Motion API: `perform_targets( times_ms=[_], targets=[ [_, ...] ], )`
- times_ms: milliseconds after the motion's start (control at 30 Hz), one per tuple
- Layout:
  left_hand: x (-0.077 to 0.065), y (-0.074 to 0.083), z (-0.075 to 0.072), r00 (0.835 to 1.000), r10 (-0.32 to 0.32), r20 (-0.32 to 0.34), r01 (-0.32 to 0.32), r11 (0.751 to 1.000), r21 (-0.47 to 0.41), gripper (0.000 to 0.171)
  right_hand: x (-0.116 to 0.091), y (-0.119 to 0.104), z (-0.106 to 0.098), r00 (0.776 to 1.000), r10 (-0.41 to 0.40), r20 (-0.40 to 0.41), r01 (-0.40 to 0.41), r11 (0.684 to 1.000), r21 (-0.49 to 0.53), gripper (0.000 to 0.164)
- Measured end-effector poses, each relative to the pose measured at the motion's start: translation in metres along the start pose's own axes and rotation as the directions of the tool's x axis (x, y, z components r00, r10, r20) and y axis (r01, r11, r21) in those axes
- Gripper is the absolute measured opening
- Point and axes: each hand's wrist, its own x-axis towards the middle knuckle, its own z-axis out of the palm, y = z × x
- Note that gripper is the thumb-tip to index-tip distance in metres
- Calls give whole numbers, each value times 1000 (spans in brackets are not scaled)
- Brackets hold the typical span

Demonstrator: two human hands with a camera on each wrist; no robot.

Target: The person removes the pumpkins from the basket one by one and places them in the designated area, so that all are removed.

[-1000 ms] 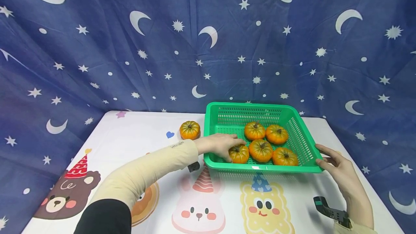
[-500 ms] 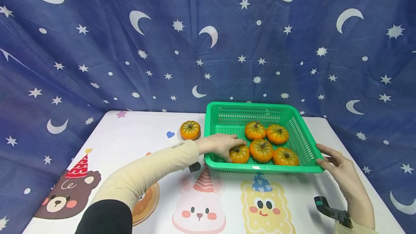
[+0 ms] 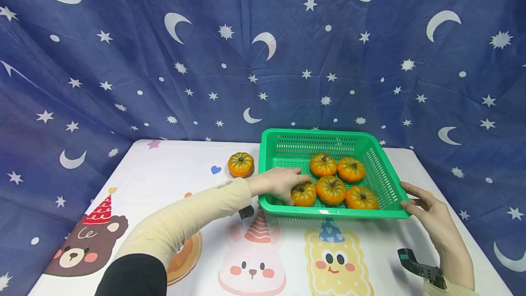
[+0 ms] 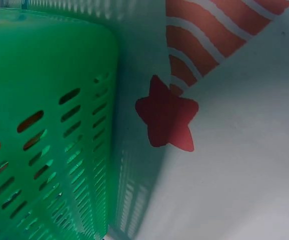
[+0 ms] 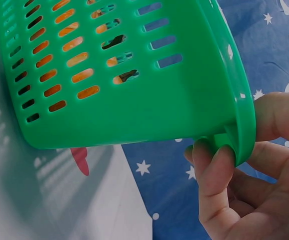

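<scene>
My left hand (image 3: 283, 182) reaches over the near left side of a green plastic basket (image 3: 361, 214). Its fingers and thumb curl round a small orange pumpkin (image 3: 305, 196) in the near left corner. Beside that one, several similar pumpkins (image 3: 331, 191) lie grouped on the basket floor. At the basket's right end, my right hand (image 3: 433, 218) pinches the rim. The right wrist view has the fingers (image 5: 215, 172) under the lip of the green rim (image 5: 244, 115). Only the basket's slotted wall (image 4: 49, 130) shows in the left wrist view; the left hand is out of that frame.
One more pumpkin (image 3: 240, 164) stands on the white cartoon-printed tablecloth (image 3: 185, 163), just left of the basket. A blue curtain (image 3: 213, 54) with moons and stars hangs behind and along both sides of the table.
</scene>
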Motion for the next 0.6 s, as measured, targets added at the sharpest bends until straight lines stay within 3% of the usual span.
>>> perform_targets(
  times_ms=[600],
  targets=[
    [-1,-4,-1,992,-14,-129,2,996,-92,83,1,0,1,1000,-7,4,7,1000,14,54]
  ],
)
